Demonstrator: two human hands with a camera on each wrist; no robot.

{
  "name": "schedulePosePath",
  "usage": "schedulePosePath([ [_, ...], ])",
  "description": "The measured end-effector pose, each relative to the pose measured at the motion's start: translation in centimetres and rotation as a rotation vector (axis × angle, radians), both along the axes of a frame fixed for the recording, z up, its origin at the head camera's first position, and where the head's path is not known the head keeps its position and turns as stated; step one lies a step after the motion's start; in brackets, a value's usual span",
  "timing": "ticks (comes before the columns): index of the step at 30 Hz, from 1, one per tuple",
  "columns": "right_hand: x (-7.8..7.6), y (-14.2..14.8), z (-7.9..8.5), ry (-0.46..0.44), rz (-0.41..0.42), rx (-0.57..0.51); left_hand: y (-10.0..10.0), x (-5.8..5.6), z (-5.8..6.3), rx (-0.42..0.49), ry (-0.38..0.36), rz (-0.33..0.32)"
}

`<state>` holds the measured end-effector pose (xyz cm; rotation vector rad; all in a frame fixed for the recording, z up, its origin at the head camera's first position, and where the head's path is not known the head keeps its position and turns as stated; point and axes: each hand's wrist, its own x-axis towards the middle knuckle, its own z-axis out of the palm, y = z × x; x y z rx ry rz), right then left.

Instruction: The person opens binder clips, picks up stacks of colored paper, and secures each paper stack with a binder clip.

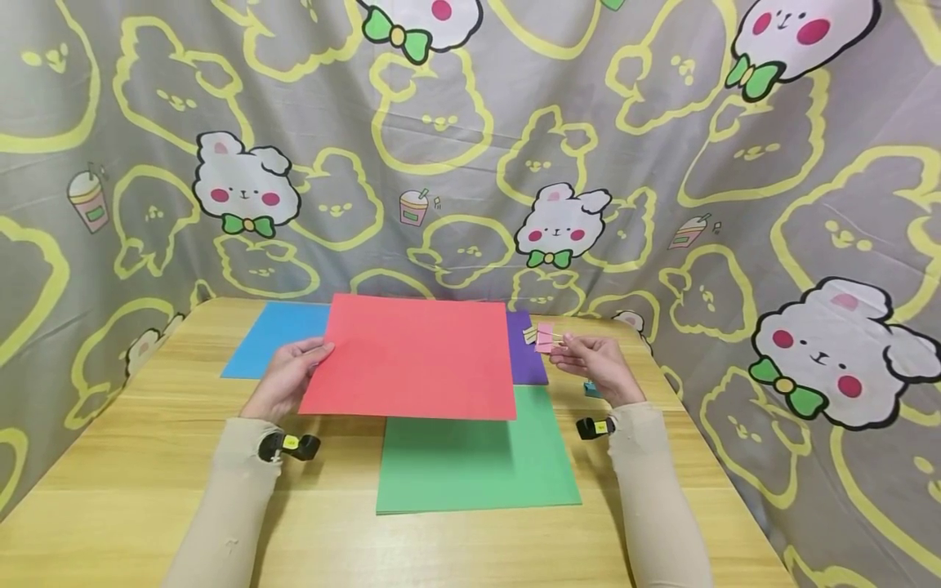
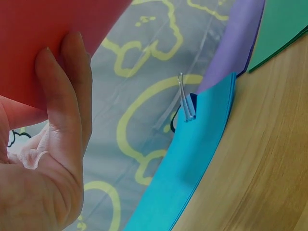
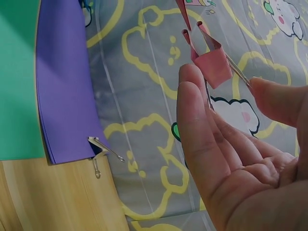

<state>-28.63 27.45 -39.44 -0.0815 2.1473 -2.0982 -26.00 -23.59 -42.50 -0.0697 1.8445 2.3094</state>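
Held up by its left edge, a sheet of red paper [image 1: 412, 359] is in my left hand [image 1: 290, 371], thumb on the front and fingers [image 2: 60, 96] behind. To the right of the paper, my right hand [image 1: 595, 363] pinches a pink binder clip [image 3: 214, 66] by its wire handles. The clip's mouth is spread and faces the red paper's edge [image 3: 184, 13], which shows just beyond it in the right wrist view. Nothing is between the clip's lips.
Under the red paper, green paper [image 1: 478, 465] lies on the wooden table [image 1: 309, 523]. Blue paper [image 1: 257, 339] with a binder clip [image 2: 189, 107] is at left. Purple paper [image 1: 531, 359] bears another clip [image 3: 98, 148]. A teal clip [image 1: 591, 389] lies near my right hand. A patterned curtain [image 1: 456, 196] hangs behind.
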Motion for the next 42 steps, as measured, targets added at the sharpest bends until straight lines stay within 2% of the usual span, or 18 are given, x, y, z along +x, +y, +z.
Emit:
schedulePosePath([
  [6, -0.1, -0.4, -0.2, -0.004, 0.016, 0.029, -0.1, -0.1, -0.3, -0.014, 0.0, -0.006],
  [17, -0.2, -0.9, -0.4, -0.014, 0.03, 0.058, 0.3, 0.0, 0.0, -0.035, 0.026, -0.008],
  [42, 0.0, -1.7, -0.6, -0.025, 0.075, 0.043, 0.5, -0.1, -0.1, -0.051, 0.029, -0.017],
])
